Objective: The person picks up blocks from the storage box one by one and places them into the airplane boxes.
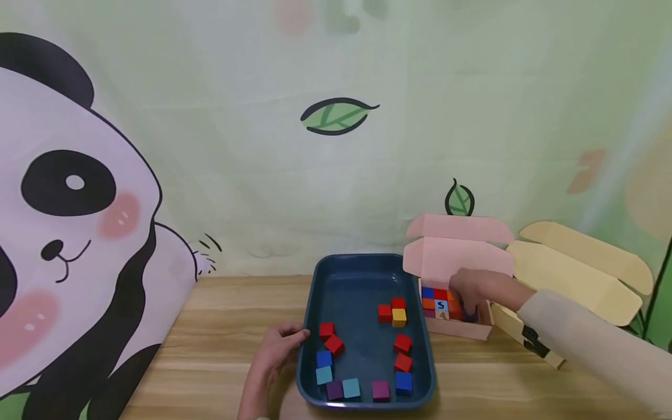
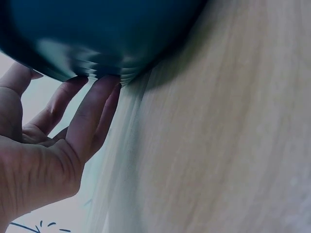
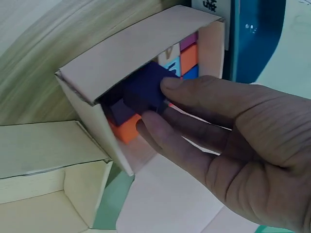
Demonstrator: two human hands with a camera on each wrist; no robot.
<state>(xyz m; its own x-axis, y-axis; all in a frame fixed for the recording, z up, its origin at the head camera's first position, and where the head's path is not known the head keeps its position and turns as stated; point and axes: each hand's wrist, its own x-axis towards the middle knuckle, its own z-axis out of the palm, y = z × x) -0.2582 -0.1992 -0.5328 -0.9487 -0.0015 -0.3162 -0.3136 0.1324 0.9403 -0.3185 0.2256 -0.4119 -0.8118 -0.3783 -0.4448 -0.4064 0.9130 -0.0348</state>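
Observation:
A dark blue tray lies on the wooden table, holding several coloured cubes around its sides. At the tray's left edge, my left hand holds the rim; the left wrist view shows its bent fingers against the outer wall. Inside the open pink box, my right hand pinches a dark purple-blue block between thumb and fingers. Other blocks sit packed in that box, among them an orange block and a light blue lettered block.
Right of the pink box stands an open cream box, its lid folded back. In the tray, a yellow cube touches two red cubes; a blue cube sits in the near right corner. A printed cloth hangs behind the table.

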